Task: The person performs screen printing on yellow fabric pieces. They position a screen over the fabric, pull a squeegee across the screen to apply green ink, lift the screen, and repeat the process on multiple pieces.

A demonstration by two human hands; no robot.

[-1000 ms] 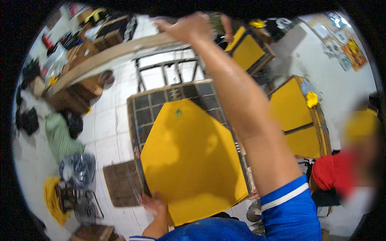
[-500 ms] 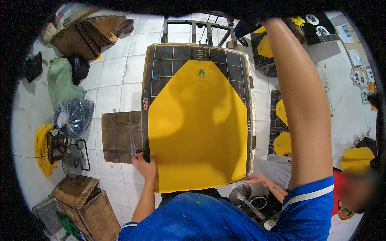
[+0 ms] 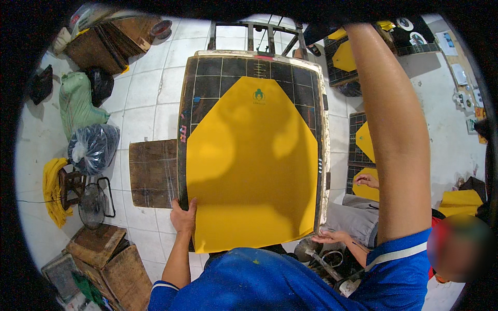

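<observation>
A black board marked with a pale grid (image 3: pixel 207 80) lies before me. On it is a flat yellow sheet (image 3: pixel 254 171) with slanted upper corners and a small green printed emblem near its top. My left hand (image 3: pixel 183 216) grips the board's left edge near its lower corner, thumb by the sheet's edge and fingers at the side. My right arm (image 3: pixel 397 135) stretches far up along the right; its hand is beyond the picture's upper rim. A co-worker's hand (image 3: pixel 332 237) is open, palm up, by the board's lower right corner.
Another co-worker's hand (image 3: pixel 367 180) hovers over a yellow sheet on a board at the right. A brown board (image 3: pixel 153 173) lies left of mine. A metal frame (image 3: pixel 254 36) stands beyond it. Bags (image 3: pixel 93 147), a fan (image 3: pixel 93 207) and boxes (image 3: pixel 124 274) stand at the left.
The gridded board has shifted slightly left, and more of a whitish edge shows along its top and right. My left hand moved with it. A second co-worker's hand has come into view over a right-hand sheet.
</observation>
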